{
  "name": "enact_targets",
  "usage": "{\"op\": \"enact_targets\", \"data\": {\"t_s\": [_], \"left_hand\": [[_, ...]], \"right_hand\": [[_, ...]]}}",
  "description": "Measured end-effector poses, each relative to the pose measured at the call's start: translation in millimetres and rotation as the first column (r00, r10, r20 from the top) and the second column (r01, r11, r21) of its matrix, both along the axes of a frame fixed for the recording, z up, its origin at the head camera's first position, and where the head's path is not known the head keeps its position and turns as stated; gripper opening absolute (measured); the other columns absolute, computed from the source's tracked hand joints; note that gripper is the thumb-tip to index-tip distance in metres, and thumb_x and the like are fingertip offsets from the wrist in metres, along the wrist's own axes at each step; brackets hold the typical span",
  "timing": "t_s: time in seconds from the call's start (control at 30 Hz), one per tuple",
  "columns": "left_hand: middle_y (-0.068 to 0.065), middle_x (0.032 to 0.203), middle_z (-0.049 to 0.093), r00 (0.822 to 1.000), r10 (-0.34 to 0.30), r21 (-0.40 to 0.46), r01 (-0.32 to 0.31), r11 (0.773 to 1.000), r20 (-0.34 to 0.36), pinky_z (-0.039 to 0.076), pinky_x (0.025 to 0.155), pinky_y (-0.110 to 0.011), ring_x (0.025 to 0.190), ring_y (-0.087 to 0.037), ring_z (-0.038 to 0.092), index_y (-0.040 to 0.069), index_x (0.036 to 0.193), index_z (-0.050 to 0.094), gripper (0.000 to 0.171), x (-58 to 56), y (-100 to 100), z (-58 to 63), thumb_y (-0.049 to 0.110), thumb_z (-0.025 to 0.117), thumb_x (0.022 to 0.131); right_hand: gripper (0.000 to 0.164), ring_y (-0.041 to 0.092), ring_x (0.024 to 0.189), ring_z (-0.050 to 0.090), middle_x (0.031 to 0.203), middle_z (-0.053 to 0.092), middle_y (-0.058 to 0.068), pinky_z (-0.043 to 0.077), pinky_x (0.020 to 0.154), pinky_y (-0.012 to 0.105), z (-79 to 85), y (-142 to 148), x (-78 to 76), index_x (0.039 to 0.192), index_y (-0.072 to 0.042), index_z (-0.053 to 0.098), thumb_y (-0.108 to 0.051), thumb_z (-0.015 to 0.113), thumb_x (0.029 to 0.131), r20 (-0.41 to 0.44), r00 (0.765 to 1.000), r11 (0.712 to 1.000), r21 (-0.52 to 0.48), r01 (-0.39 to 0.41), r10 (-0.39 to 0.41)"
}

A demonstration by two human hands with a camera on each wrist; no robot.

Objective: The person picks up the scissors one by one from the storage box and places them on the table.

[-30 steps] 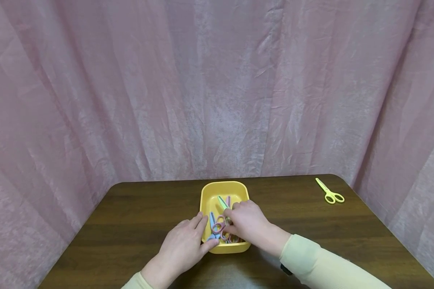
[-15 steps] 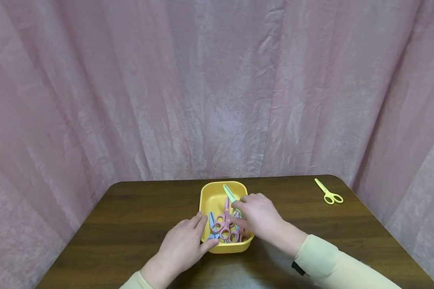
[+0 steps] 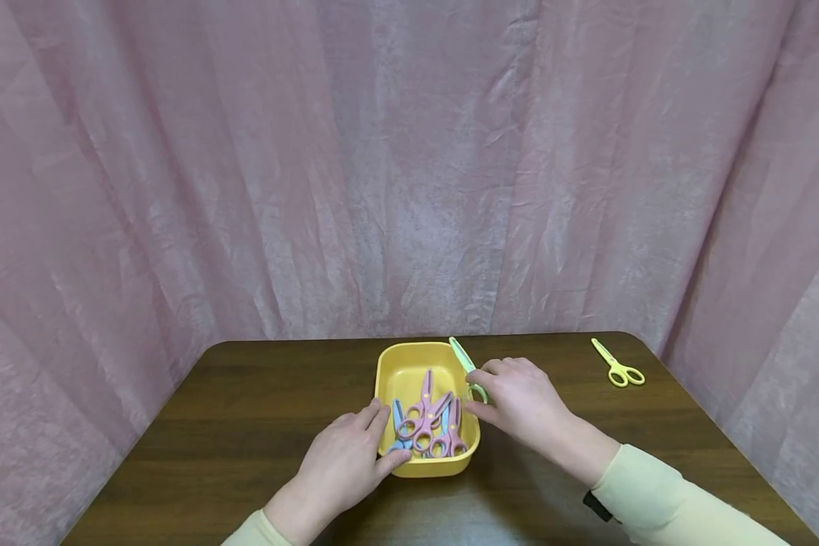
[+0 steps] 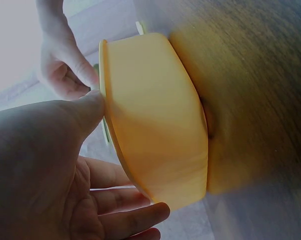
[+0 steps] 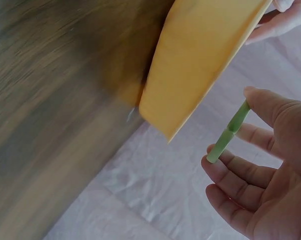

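Observation:
A yellow plastic bin (image 3: 431, 470) holds several scissors; pink scissors (image 3: 426, 409) lie crossed over others in its front half. Blue scissors (image 3: 400, 432) rest at its left side, partly covered. My left hand (image 3: 348, 455) rests on the bin's front left corner, the thumb (image 4: 93, 102) touching the rim and the fingers extended along the side. Just above the bin's right rim, my right hand (image 3: 522, 398) pinches light green scissors (image 3: 460, 353) by the handle between thumb and fingers. Their blades point away and to the left. The right wrist view shows the green handle (image 5: 223, 145) edge-on.
Yellow scissors (image 3: 617, 364) lie alone at the far right of the brown wooden table (image 3: 273, 394). A pink curtain (image 3: 409, 167) hangs behind the table and along both sides.
My right hand has lifted the green scissors from the pile and carried them right, over the bin's rim. The pink scissors are now uncovered. My left hand has stayed on the bin.

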State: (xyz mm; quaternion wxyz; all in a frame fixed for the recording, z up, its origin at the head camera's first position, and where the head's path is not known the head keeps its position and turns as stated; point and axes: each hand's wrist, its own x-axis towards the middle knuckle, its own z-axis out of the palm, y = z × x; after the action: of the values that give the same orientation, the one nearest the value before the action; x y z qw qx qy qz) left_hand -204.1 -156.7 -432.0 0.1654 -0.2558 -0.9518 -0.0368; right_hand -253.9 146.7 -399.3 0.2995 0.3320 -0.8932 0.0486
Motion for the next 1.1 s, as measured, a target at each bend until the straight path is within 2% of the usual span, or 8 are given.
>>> {"op": "enact_targets", "data": {"t_s": [0.33, 0.73, 1.1], "left_hand": [[-0.022, 0.145, 0.068, 1.0, -0.003, 0.01, 0.003, 1.0, -0.007, 0.058, 0.102, -0.048, 0.112, -0.038, 0.074, -0.002, 0.144, 0.067, 0.076, -1.6, 2.7, -0.4, 0.06, 0.073, 0.102], [-0.022, 0.145, 0.068, 1.0, -0.004, 0.007, 0.004, 1.0, -0.001, 0.058, 0.102, -0.047, 0.112, -0.038, 0.074, -0.001, 0.144, 0.067, 0.075, -2.7, 5.0, -0.5, 0.061, 0.073, 0.102], [-0.022, 0.145, 0.068, 1.0, -0.011, 0.014, 0.011, 1.0, -0.001, 0.058, 0.101, -0.048, 0.109, -0.036, 0.074, -0.001, 0.144, 0.067, 0.078, -2.6, 3.4, -1.0, 0.064, 0.071, 0.102]], "right_hand": [[0.031, 0.024, 0.083, 0.072, 0.094, 0.076, -0.001, 0.059, 0.08, 0.047, 2.2, 23.3, -1.3, 0.103, -0.017, 0.081, -0.033, 0.098, 0.082, -0.017, 0.999, 0.999, -0.006, 0.031, -0.031], [0.03, 0.022, 0.074, 0.068, 0.087, 0.072, -0.004, 0.056, 0.07, 0.045, -5.1, 49.9, -0.3, 0.097, -0.019, 0.079, -0.031, 0.1, 0.08, -0.029, 0.997, 0.998, 0.002, 0.069, -0.068], [0.029, 0.017, 0.065, 0.061, 0.076, 0.063, -0.01, 0.051, 0.06, 0.04, -15.6, 67.4, 0.5, 0.094, -0.022, 0.079, -0.034, 0.1, 0.079, 0.051, 0.99, 0.991, 0.053, 0.126, -0.129]]}}
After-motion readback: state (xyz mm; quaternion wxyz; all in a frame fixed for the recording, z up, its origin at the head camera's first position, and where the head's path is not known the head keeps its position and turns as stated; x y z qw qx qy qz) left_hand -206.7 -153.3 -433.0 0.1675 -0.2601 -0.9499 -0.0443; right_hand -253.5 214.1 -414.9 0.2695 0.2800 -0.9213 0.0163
